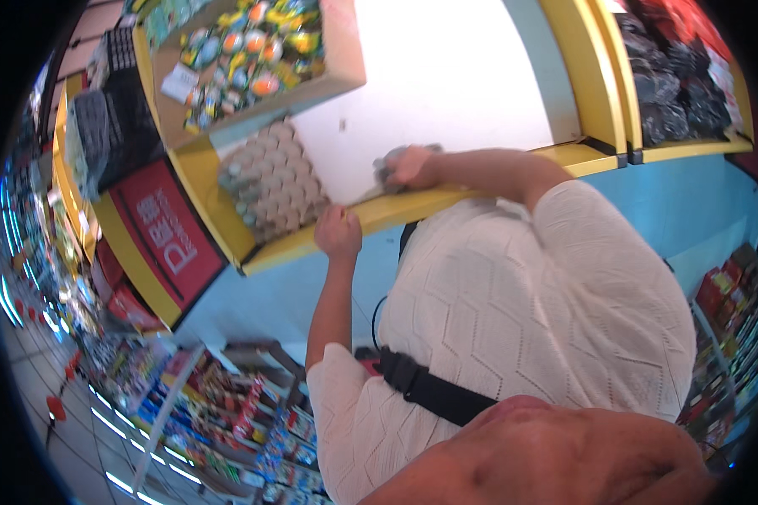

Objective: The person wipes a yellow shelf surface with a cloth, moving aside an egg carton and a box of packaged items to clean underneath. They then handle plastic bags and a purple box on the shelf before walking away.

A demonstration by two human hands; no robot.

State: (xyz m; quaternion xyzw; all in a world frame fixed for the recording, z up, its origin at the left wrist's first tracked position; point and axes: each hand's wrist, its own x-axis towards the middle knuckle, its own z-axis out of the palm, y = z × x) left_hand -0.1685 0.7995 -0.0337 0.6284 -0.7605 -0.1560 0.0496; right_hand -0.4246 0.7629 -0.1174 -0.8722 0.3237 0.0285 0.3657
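Note:
My right hand (410, 167) presses a grey cloth (388, 169) onto the white surface (429, 95) of a yellow-edged display stand, near its front ledge. The cloth is bunched under my fingers and partly hidden by them. My left hand (339, 235) is curled at the yellow front ledge (391, 211), by the near corner of a moulded-pulp egg tray (278, 173). Whether its fingers grip the ledge, the tray or nothing is not clear. Bumpy side up, the tray lies in the stand's left front corner.
Behind the tray, a cardboard box (344, 69) holds small wrapped packets (252, 44). Black plastic bags (676, 82) fill the right compartment. A red sign (170, 230) with writing fronts the left side, beside a black crate (123, 126). Stocked shelves (240, 416) stand behind me.

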